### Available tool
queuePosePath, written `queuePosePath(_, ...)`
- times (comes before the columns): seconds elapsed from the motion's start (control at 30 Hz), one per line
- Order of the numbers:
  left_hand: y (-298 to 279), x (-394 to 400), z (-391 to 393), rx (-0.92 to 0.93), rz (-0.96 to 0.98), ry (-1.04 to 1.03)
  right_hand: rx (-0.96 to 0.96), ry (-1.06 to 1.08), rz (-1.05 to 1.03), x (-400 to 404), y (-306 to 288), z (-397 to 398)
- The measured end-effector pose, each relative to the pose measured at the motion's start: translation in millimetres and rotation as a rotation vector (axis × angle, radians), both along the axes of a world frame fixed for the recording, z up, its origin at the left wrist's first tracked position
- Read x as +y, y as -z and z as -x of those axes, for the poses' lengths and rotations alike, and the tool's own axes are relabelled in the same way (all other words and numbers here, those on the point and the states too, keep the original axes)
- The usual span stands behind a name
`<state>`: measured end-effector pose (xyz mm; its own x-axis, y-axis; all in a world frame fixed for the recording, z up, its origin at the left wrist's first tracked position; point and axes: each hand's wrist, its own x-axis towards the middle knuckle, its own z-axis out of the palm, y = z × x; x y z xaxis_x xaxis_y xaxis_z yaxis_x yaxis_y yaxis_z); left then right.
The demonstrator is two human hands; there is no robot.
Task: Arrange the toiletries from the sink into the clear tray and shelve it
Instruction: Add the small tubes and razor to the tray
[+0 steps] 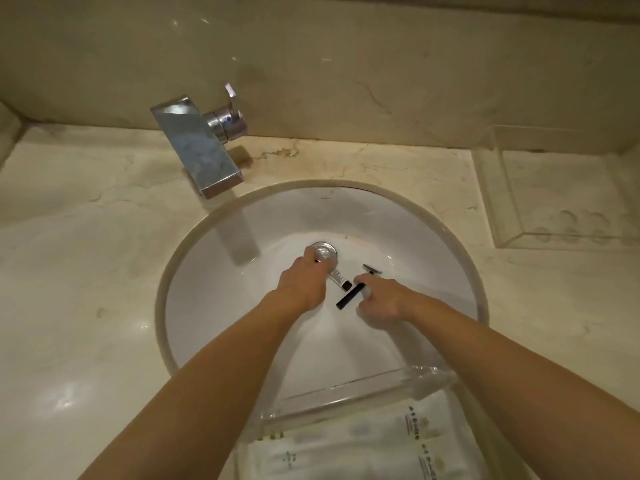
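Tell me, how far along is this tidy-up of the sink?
Partly done. The clear tray at the near rim of the sink already holds white sachets. In hand: the left hand grips a small tube near the drain, and the right hand pinches a black-handled razor. Left: putting both into the tray, then shelving it. No shelf is in view.
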<state>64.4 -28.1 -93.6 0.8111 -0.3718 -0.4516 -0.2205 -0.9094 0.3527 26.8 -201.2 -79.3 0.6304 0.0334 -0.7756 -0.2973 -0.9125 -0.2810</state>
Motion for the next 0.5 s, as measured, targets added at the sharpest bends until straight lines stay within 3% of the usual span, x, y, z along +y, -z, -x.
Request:
queuePosePath(0.37, 18, -11, -1, -0.251, -0.144, 0.28, -0.137, 0.014, 0.049, -3, 3, -2)
queuePosePath(0.43, 14, -14, 4, -0.122, -0.081, 0.223, -0.135, 0.068, 0.045, -8, 0, 9)
queuePosePath(0.5, -3, -20, -1, 0.125, 0.057, 0.074, -0.158, 0.14, 0.002, -15, -5, 9)
